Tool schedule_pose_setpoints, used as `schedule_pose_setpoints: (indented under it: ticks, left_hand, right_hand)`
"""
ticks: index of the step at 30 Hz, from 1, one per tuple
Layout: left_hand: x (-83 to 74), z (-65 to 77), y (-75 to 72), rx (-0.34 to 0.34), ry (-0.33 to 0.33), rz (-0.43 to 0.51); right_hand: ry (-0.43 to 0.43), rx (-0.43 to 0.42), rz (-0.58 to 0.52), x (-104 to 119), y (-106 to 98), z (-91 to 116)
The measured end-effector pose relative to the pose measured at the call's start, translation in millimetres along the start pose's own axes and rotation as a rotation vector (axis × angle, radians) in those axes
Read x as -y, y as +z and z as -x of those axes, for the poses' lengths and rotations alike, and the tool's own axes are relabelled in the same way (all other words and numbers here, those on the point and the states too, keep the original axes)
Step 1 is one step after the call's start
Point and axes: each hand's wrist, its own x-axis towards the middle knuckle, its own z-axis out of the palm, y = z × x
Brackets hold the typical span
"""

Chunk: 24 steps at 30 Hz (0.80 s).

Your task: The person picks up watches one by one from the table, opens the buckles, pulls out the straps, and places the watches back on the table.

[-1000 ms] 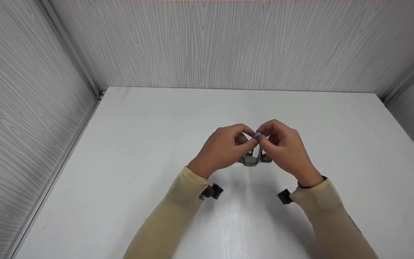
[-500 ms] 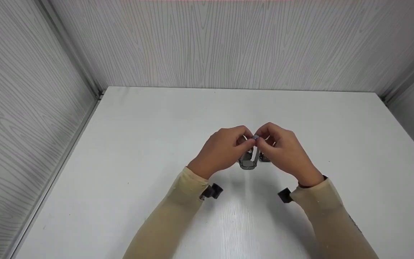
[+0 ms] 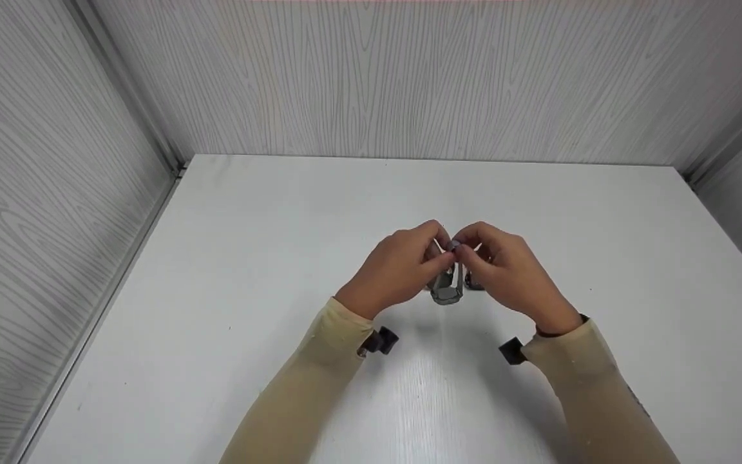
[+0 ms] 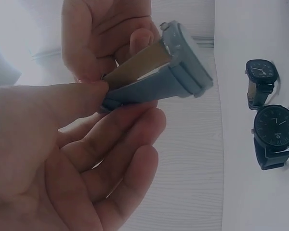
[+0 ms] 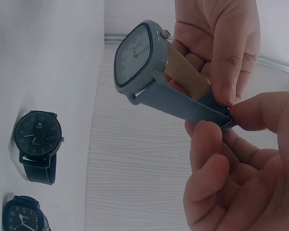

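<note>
A grey-blue wristwatch (image 5: 139, 55) with a squarish pale dial hangs between both hands, its strap bent into a narrow loop with a tan lining. My left hand (image 3: 400, 265) pinches the strap's end between thumb and fingers, as the left wrist view shows. From the other side my right hand (image 3: 507, 267) pinches the same end at the buckle, which the fingertips mostly cover. In the head view the watch case (image 3: 446, 295) hangs below the fingers, toward the person. The thumbs nearly meet over the strap end.
On the white table (image 3: 268, 245) stand two dark watches: a round black one (image 5: 38, 134) and a squarish one (image 5: 23, 216). In the head view they are partly hidden behind the hands. Wood-grained panels (image 3: 371, 77) wall the table at the back and sides.
Both hands have shifted slightly left and a little lower at the fingertips. The held watch's case has dipped a bit toward the person. Both hands still pinch the strap.
</note>
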Motion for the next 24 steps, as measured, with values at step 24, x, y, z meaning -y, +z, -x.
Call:
schedule_pose_setpoints:
  ticks: [24]
  left_hand:
    - [0.8, -0.5, 2.1, -0.067, 0.011, -0.034]
  right_hand:
    - [-0.052, -0.081, -0.013, 1.0, -0.1, 0.1]
